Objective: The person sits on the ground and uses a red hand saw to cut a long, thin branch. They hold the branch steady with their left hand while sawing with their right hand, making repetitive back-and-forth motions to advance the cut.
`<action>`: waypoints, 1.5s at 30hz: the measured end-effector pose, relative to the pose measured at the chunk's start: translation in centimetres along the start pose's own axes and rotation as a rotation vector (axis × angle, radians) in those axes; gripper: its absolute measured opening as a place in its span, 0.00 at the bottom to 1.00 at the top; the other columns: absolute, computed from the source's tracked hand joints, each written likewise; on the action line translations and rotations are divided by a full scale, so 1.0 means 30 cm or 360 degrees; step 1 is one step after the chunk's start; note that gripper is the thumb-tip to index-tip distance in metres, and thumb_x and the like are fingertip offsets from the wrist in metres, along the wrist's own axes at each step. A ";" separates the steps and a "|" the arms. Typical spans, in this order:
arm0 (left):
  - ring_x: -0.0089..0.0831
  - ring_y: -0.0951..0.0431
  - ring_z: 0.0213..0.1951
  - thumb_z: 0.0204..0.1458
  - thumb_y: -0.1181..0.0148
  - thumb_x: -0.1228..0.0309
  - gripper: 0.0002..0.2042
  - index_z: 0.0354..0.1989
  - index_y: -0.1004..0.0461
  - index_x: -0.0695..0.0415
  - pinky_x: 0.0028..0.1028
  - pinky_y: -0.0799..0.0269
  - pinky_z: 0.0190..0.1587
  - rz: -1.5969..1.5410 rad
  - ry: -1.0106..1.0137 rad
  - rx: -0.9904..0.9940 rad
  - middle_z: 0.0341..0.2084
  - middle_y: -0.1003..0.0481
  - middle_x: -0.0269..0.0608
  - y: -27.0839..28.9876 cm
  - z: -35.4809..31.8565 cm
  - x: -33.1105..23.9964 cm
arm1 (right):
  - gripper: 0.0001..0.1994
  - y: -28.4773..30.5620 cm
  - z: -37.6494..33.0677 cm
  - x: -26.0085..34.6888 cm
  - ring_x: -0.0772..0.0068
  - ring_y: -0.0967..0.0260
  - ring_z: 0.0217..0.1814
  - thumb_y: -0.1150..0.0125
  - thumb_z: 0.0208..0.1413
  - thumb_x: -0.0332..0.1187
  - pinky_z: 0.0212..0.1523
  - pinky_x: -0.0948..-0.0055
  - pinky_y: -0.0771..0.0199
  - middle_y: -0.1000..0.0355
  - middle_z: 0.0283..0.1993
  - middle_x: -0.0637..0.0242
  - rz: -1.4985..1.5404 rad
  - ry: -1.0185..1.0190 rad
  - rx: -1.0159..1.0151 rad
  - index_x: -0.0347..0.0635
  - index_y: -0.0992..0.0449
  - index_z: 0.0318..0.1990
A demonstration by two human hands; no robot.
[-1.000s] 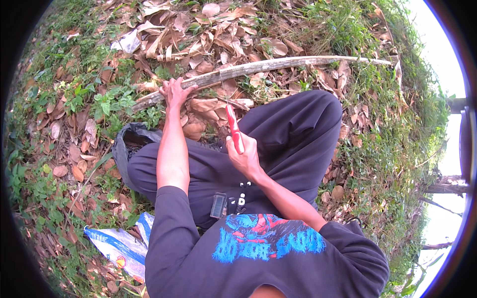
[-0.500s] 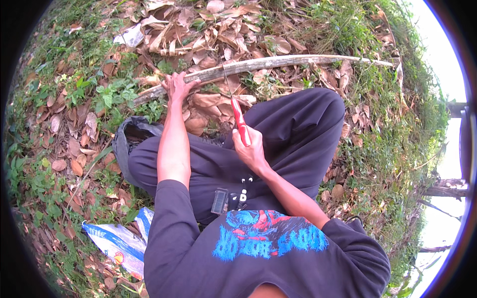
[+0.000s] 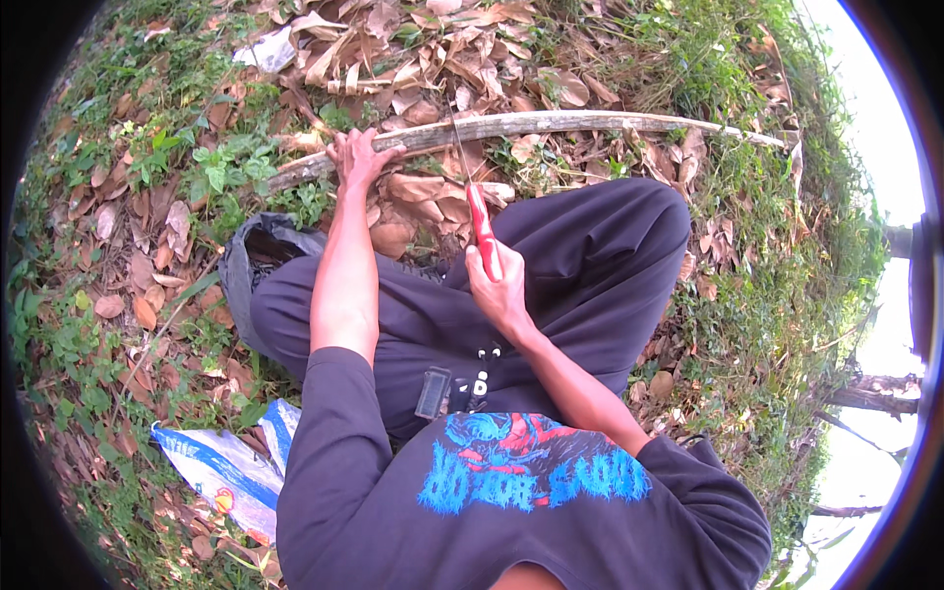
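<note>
A long, slightly curved, pale grey-brown branch [image 3: 551, 123] lies across the ground in front of my folded legs. My left hand [image 3: 359, 157] presses and grips it near its left end, fingers over the top and thumb spread along the near side. In my right hand [image 3: 500, 287] is a hand saw [image 3: 480, 221] with a red handle, held from behind. Its thin blade points away from me and crosses the branch to the right of my left hand. Seen nearly edge-on, the blade shows no teeth.
Dry brown leaves [image 3: 393, 54] and green weeds [image 3: 221, 172] cover the ground. By my left knee is a dark grey bag [image 3: 241, 280]. A blue-and-white plastic sack [image 3: 211, 467] lies at lower left, a white scrap [image 3: 267, 51] farther off. Wooden poles [image 3: 880, 393] stand at the right.
The saw and my right hand have shifted slightly forward, away from me, along the blade's line. My left hand stays on the branch. The whole view has moved a little.
</note>
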State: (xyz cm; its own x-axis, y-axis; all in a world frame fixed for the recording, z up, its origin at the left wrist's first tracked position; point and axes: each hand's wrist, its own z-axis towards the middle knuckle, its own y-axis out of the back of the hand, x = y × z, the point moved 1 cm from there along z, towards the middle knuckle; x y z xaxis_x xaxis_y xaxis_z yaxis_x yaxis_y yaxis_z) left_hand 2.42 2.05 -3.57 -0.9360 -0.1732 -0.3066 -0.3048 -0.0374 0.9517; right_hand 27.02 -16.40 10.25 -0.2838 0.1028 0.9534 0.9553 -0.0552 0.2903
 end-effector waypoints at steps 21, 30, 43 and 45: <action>0.45 0.35 0.60 0.37 0.35 0.31 0.39 0.53 0.22 0.46 0.52 0.50 0.63 -0.0021 0.0013 -0.0101 0.52 0.26 0.45 -0.028 -0.001 0.011 | 0.12 0.032 -0.011 -0.002 0.85 0.49 0.21 0.44 0.60 0.26 0.21 0.74 0.45 0.43 0.17 0.73 0.0124 -0.0095 0.0091 0.35 0.34 0.24; 0.45 0.36 0.61 0.37 0.34 0.32 0.38 0.52 0.22 0.46 0.53 0.50 0.64 -0.0040 0.0013 -0.0069 0.52 0.26 0.44 -0.011 -0.008 0.012 | 0.13 -0.059 0.158 0.004 0.82 0.47 0.18 0.43 0.59 0.28 0.19 0.71 0.43 0.42 0.15 0.71 -0.0030 0.0148 -0.0006 0.36 0.34 0.23; 0.48 0.38 0.63 0.39 0.35 0.33 0.38 0.54 0.23 0.46 0.56 0.56 0.66 -0.0068 -0.0008 0.0012 0.52 0.27 0.45 0.003 0.011 -0.023 | 0.12 -0.066 0.207 -0.030 0.77 0.48 0.17 0.43 0.57 0.26 0.20 0.66 0.41 0.41 0.15 0.62 -0.0043 0.0191 -0.0096 0.33 0.34 0.23; 0.47 0.37 0.62 0.39 0.35 0.33 0.37 0.53 0.23 0.46 0.55 0.54 0.65 -0.0026 0.0019 -0.0040 0.51 0.27 0.43 0.003 0.002 0.009 | 0.12 -0.056 0.100 -0.002 0.78 0.45 0.17 0.43 0.57 0.28 0.20 0.67 0.41 0.42 0.15 0.61 -0.0016 0.0158 -0.0031 0.33 0.34 0.23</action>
State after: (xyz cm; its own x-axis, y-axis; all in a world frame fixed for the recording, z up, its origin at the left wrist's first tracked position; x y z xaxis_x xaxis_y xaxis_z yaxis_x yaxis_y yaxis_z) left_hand 2.14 2.05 -3.57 -0.9287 -0.1842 -0.3219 -0.3152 -0.0650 0.9468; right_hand 25.67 -13.33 9.47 -0.3010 0.0049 0.9536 0.9509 -0.0738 0.3005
